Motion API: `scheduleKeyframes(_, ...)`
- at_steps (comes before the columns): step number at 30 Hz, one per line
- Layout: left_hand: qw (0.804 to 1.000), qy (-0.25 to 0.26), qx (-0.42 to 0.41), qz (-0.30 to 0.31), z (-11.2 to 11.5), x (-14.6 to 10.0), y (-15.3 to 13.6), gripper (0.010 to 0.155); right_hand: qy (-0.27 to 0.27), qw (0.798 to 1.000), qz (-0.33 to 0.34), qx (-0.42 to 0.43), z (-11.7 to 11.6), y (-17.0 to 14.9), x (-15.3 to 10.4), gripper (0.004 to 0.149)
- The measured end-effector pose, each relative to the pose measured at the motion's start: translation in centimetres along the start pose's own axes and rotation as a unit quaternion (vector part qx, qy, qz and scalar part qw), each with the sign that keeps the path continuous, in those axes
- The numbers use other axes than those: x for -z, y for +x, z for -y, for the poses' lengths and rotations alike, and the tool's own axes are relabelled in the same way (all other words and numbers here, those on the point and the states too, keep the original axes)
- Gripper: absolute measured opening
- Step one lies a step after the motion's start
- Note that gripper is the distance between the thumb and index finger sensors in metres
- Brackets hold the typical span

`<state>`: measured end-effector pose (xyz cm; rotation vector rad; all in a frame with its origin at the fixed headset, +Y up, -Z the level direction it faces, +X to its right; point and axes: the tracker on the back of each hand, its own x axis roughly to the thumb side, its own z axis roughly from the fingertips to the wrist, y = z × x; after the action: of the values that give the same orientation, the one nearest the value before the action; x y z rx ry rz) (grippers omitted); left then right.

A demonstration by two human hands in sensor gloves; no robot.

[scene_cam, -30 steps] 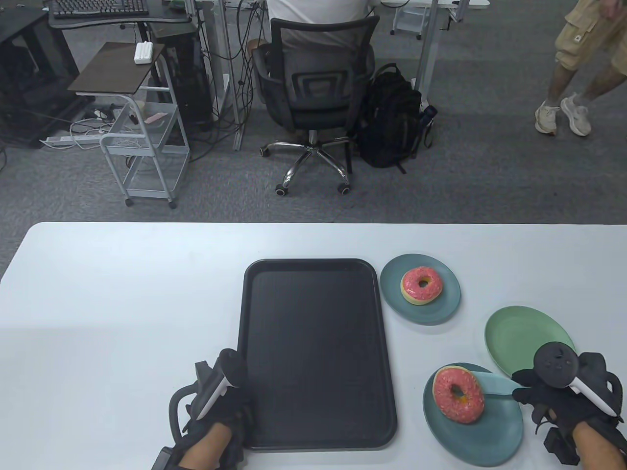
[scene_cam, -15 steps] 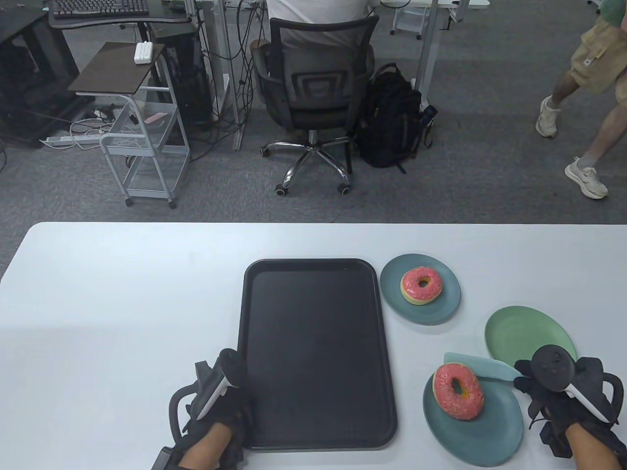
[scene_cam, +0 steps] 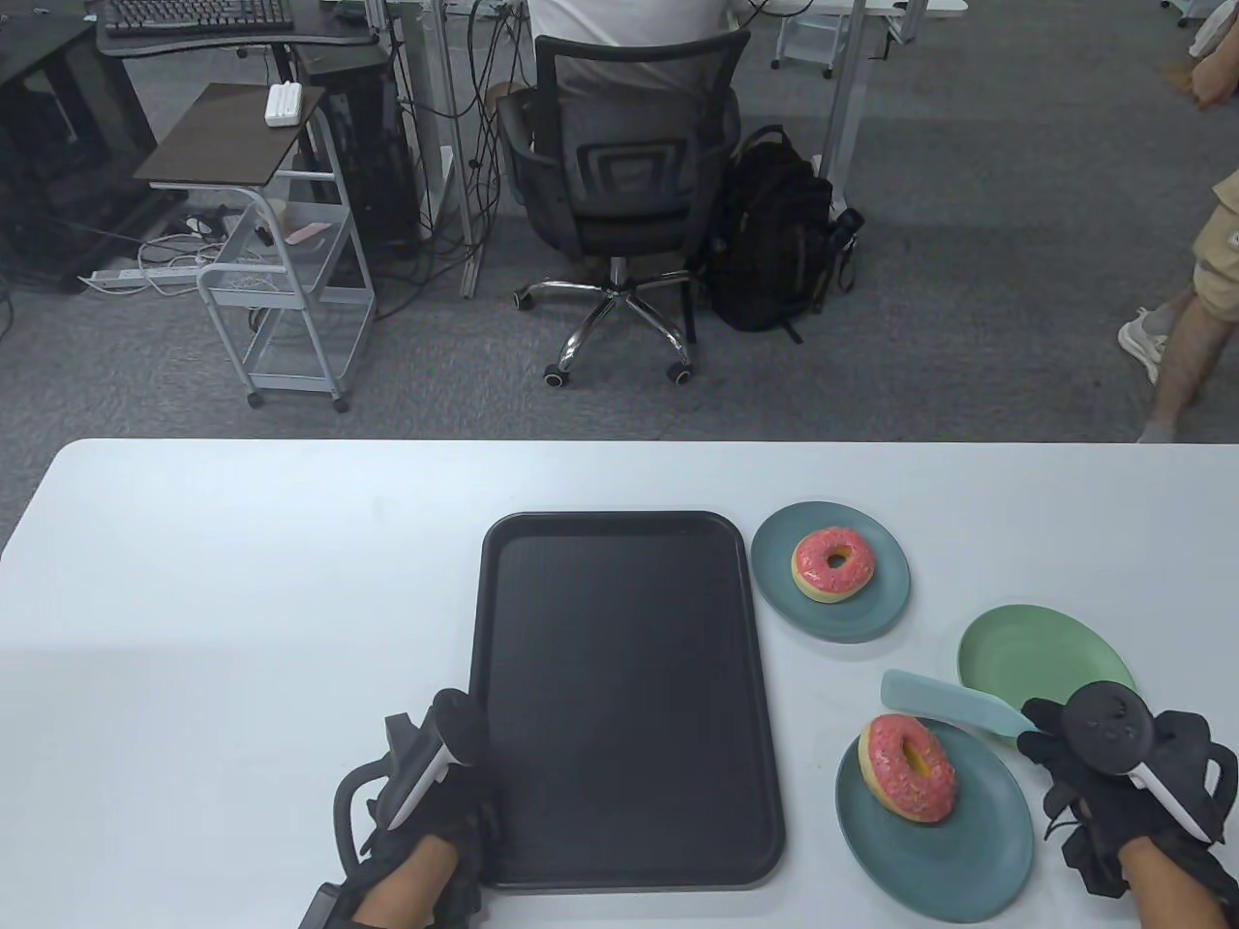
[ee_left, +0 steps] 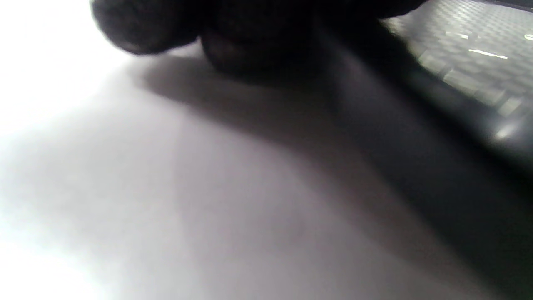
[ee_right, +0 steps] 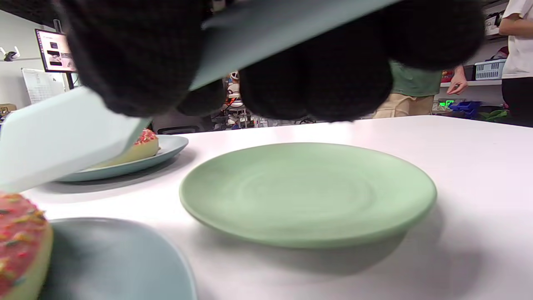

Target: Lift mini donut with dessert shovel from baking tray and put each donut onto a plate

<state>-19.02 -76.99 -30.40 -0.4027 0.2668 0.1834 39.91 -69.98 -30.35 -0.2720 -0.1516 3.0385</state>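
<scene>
White table (scene_cam: 242, 581): carries all items listed.

Baking tray (scene_cam: 624, 871), black, rectangular: sits at centre, its long side running away from the person; no donut on it.

Far teal plate (scene_cam: 871, 619): just right of the tray's far corner; bears one pink-iced donut (scene_cam: 832, 564).

Near teal plate (scene_cam: 968, 861): at the front right; bears a second pink sprinkled donut (scene_cam: 907, 767) toward its far left part.

Green plate (scene_cam: 1026, 653): between and to the right of the two teal plates; nothing on it.

Dessert shovel (scene_cam: 944, 699), pale blue: blade above the table between the near teal plate and the green plate, just behind the near donut, apart from it.

Right hand (scene_cam: 1128, 784): grip closed around the shovel's handle.

Left hand (scene_cam: 426, 823): beside the tray's near left corner; grip cannot be told, fingers hidden and the wrist view blurred.
</scene>
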Motion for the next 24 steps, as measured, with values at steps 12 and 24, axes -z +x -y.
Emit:
scheduleKeyframes(12,1.000,-0.002,-0.001,0.000,0.0,0.0,0.0,0.058,0.003,0.993,-0.106,0.059,0.4,-1.4,0.9,0.066)
scheduleKeyframes(24,1.000,-0.003,-0.003,0.000,0.0,0.1,-0.1,0.058,0.006,0.972,-0.220,0.083,-0.5,-2.9,3.4,0.061)
